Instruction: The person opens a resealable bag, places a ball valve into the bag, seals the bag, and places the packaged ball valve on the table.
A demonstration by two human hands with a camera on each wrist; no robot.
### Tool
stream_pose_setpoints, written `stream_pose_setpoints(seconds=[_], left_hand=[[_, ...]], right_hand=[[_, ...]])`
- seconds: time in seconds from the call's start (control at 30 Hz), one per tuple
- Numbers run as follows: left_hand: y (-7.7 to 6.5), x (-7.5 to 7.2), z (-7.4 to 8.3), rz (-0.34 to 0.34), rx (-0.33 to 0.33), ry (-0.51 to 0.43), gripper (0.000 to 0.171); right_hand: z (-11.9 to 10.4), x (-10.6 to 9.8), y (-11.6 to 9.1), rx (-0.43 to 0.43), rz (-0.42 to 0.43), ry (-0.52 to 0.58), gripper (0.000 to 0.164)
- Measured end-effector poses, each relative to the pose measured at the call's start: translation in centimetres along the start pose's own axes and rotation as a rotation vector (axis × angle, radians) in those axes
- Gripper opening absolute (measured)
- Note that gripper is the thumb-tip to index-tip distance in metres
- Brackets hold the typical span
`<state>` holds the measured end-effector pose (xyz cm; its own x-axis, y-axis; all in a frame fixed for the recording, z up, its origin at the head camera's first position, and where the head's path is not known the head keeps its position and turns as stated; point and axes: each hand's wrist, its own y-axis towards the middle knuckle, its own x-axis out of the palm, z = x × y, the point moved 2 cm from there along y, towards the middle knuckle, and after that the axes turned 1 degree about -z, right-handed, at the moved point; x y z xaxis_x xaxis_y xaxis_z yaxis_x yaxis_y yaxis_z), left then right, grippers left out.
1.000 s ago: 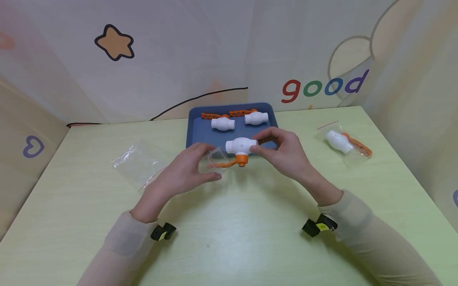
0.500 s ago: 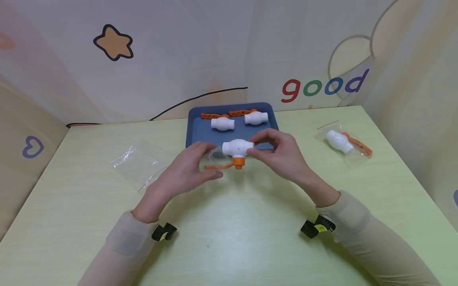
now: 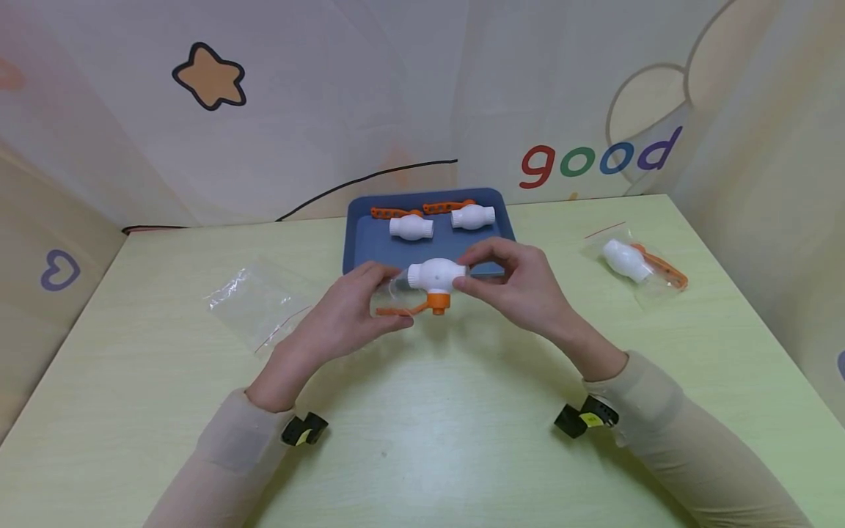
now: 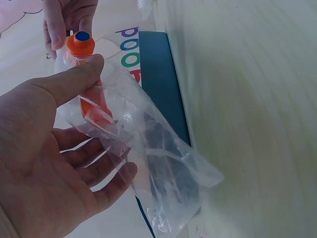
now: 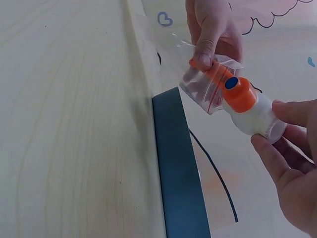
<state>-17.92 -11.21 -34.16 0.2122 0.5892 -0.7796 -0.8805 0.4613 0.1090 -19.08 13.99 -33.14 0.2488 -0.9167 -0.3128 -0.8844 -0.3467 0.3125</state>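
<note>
In the head view, a white ball valve (image 3: 436, 276) with an orange handle is held above the table, in front of the tray. My right hand (image 3: 521, 275) pinches its right end between thumb and fingers. A clear zip bag (image 4: 163, 163) surrounds part of the handle, as the left wrist view shows. My left hand (image 3: 339, 308) holds this bag, its thumb over the orange handle (image 4: 94, 106) and its fingers behind. In the right wrist view the white valve body (image 5: 247, 119) and the orange cap stick out of the bag's mouth.
A blue tray (image 3: 356, 242) at the back holds two white valves, a left valve (image 3: 412, 227) and a right valve (image 3: 472, 216), both with orange handles. An emptied-looking clear bag (image 3: 257, 304) lies left. On the right lies another bagged valve (image 3: 627, 262). A printed curtain (image 3: 317, 110) hangs behind the table.
The valve and my right hand have shifted slightly left and toward me, closer to the left hand. More of the handle lies within the bag. The left hand has barely moved.
</note>
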Motion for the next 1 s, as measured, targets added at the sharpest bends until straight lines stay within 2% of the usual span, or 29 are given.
stream_pose_setpoints(seconds=[0.2,0.33,0.53,0.77,0.9,1.0], left_hand=[[0.0,0.1,0.2,0.008,0.002,-0.012,0.063],[0.0,0.1,0.2,0.009,0.006,-0.023,0.062],[0.0,0.3,0.2,0.008,0.023,-0.036,0.064],[-0.1,0.5,0.1,0.021,0.042,-0.028,0.071],[-0.1,0.6,0.2,0.024,0.036,-0.055,0.073],[0.0,0.8,0.2,0.037,0.050,-0.084,0.073]], right_hand=[[-0.2,0.1,0.1,-0.053,0.004,0.049,0.022],[-0.4,-0.2,0.3,-0.084,0.014,0.014,0.023],[-0.5,-0.9,0.6,-0.057,0.017,-0.049,0.024],[-0.4,-0.9,0.8,-0.067,0.004,-0.014,0.025],[-0.4,-0.6,0.9,-0.091,-0.014,0.016,0.026],[-0.4,-0.4,0.9,-0.089,-0.024,-0.003,0.025]])
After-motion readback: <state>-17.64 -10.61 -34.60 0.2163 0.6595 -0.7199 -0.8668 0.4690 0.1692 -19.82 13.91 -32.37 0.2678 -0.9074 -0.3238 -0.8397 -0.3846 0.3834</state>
